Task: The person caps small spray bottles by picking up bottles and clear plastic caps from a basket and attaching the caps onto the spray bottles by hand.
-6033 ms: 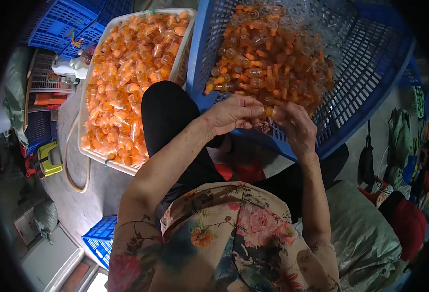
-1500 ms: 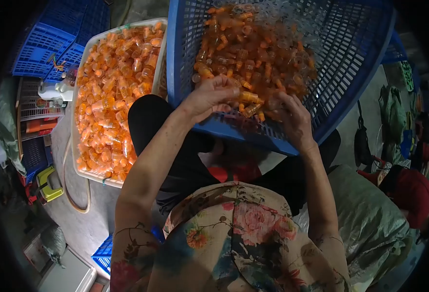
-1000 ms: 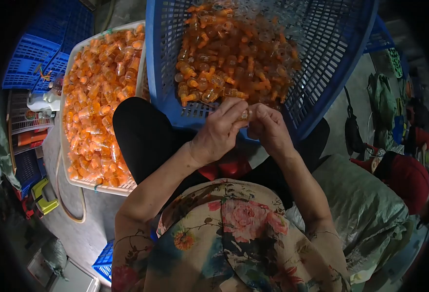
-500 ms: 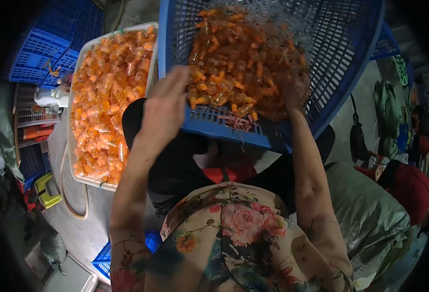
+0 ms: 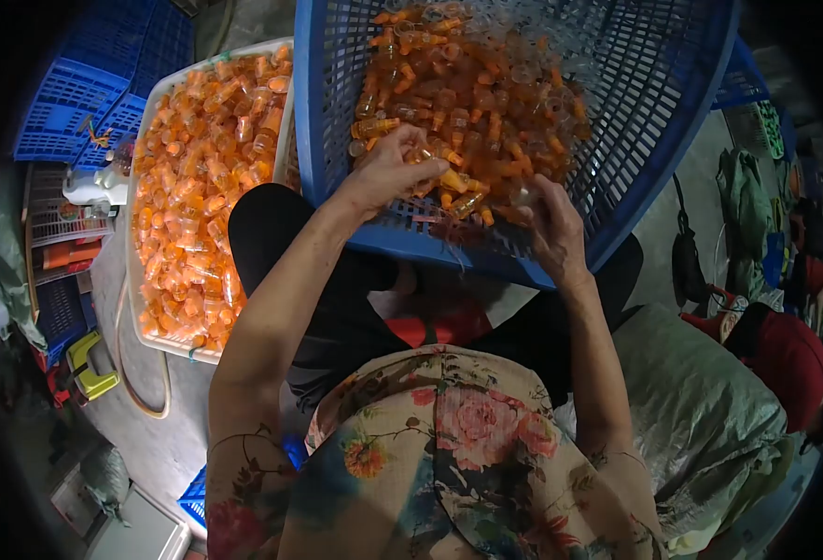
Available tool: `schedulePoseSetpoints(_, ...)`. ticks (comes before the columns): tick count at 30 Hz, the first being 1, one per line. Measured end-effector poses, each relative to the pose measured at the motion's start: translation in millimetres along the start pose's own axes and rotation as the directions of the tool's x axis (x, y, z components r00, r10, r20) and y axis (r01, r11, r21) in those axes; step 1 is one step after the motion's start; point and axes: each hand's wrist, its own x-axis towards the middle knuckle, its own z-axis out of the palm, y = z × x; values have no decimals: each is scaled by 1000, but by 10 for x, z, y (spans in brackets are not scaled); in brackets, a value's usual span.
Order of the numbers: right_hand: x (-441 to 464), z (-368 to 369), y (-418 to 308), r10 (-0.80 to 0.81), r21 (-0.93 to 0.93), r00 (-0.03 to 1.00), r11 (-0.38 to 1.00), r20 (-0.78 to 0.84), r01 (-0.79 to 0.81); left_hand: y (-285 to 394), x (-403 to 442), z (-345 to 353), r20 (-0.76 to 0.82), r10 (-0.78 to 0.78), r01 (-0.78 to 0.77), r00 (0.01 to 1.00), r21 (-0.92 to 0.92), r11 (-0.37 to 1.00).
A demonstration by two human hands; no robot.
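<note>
In front of me a large blue plastic basket (image 5: 307,121) stands tilted, holding a heap of small orange-capped bottles (image 5: 458,117) with clear pieces behind them. Over the near left part of the heap, my left hand (image 5: 393,175) has its thumb and fingers closed around a small orange bottle, partly hidden by the fingers. My right hand (image 5: 559,229) is at the near right side of the heap, fingers curled. Something clear shows at its fingertips, too blurred to name. Thin pinkish strands (image 5: 451,231) lie by the basket's near wall.
A white tub (image 5: 133,280) full of orange bottles stands left of my knee. Blue crates (image 5: 66,107) are stacked at the far left, near a yellow plastic item (image 5: 90,369) and a hose (image 5: 141,411). A large greenish sack (image 5: 701,411) lies to my right.
My left hand has come from the basket's left rim rightward into the heap and closed its fingers. My right hand has drawn back toward me from deeper among the bottles.
</note>
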Motion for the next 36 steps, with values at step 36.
schedulePoseSetpoints(36, 792, 397, 969, 198, -571, 980, 800, -38, -184, 18, -264, -66, -105, 542, -382, 834, 598, 704)
